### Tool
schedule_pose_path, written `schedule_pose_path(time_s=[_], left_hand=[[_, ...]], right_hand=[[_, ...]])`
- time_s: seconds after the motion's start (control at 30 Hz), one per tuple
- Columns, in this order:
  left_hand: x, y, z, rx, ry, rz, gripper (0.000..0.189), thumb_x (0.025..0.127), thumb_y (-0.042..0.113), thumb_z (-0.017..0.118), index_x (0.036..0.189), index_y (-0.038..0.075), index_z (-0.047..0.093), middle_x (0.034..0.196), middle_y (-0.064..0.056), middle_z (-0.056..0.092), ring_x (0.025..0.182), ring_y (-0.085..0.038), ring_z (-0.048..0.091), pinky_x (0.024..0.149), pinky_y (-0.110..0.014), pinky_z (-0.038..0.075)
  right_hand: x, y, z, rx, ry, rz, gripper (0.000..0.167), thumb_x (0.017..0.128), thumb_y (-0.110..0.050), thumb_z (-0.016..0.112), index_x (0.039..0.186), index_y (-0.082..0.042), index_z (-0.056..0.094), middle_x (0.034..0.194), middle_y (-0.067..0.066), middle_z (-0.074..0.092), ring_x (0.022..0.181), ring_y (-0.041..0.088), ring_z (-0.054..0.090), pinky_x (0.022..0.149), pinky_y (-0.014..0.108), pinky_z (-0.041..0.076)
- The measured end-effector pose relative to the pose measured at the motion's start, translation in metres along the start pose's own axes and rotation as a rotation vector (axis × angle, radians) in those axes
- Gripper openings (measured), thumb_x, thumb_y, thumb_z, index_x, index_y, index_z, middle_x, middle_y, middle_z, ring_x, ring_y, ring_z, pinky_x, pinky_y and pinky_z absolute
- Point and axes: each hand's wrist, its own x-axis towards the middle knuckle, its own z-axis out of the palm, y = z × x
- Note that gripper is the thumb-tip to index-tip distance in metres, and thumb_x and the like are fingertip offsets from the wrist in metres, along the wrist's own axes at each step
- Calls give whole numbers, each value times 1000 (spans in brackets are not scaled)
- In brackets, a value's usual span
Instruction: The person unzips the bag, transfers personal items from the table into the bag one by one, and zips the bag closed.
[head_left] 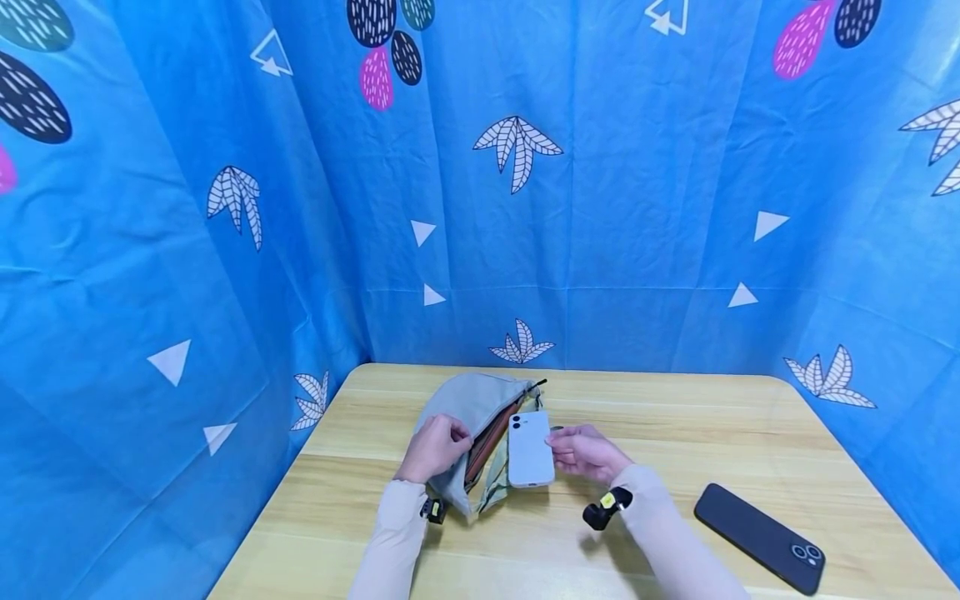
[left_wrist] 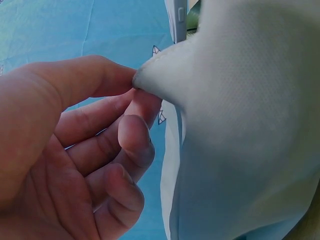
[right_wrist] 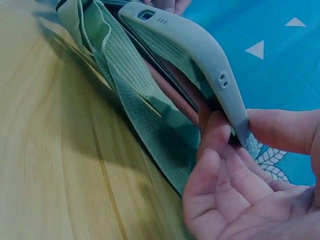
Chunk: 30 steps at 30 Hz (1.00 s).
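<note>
A pale grey-green waist bag (head_left: 468, 398) lies on the table with its zipped mouth gaping, showing a brown lining (head_left: 491, 442). My left hand (head_left: 437, 446) pinches the fabric at the edge of that mouth; in the left wrist view the thumb and index finger (left_wrist: 112, 80) hold a fold of it. My right hand (head_left: 588, 452) grips the side edge of a phone in a pale case (head_left: 530, 450), just right of the opening. The right wrist view shows thumb and fingers on either side of the phone (right_wrist: 200, 42), above the bag's green strap (right_wrist: 135, 107).
A black phone (head_left: 761, 537) lies on the wooden table (head_left: 360, 433) to the right of my right forearm. Blue patterned curtains (head_left: 637, 250) rise along the table's back and sides. The bag's zipper pull (head_left: 537, 385) sticks out at its far end.
</note>
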Motion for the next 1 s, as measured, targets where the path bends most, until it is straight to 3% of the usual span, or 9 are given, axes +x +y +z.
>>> schedule_pose_path(time_s=[0.47,0.73,1.0], left_hand=[[0,2,0,25,3,-8,6,88,15,75,86,13,80,79,3,75,72,-6,63,68,-29,53],[-1,3,-1,23,5,-3,7,89,16,74,85,13,80,78,3,75,70,-5,64,67,-28,53],[-1,2,-1,10,3,-14,7,89,15,74,87,12,80,80,2,76,71,-5,63,67,-27,53]], right_hand=[[8,-1,15,51,48,-8,23,100,-9,62,119,3,56,91,0,70,83,11,68,82,26,57],[13,-2,20,91,30,-14,12,100,-7,60,111,-1,60,87,-2,69,79,8,65,80,24,57],[17,-1,26,110,58,-12,21,99,-6,62,118,3,58,90,0,71,81,11,67,80,26,58]])
